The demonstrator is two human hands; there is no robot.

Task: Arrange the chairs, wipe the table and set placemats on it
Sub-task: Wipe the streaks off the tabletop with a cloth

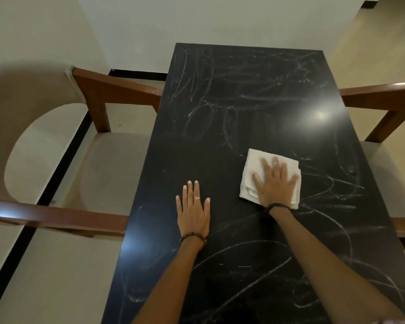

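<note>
My left hand [193, 210] lies flat on the black table [220, 127], fingers straight, holding nothing. Just beyond, my right hand [274, 183] presses flat on a folded white cloth [251, 164], fingers spread. Streaky smears cover the top. An armchair [84, 164] stands at the left edge, another chair [388, 99] at the right.

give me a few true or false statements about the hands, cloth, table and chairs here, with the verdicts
1. The right hand presses flat on the white cloth. True.
2. The left hand holds a spray bottle. False: it rests flat on the black table, holding nothing.
3. Placemats lie on the table. False: only the cloth does.
4. A chair stands at the table's left side. True.
5. The tabletop shows pale streaks. True.
</note>
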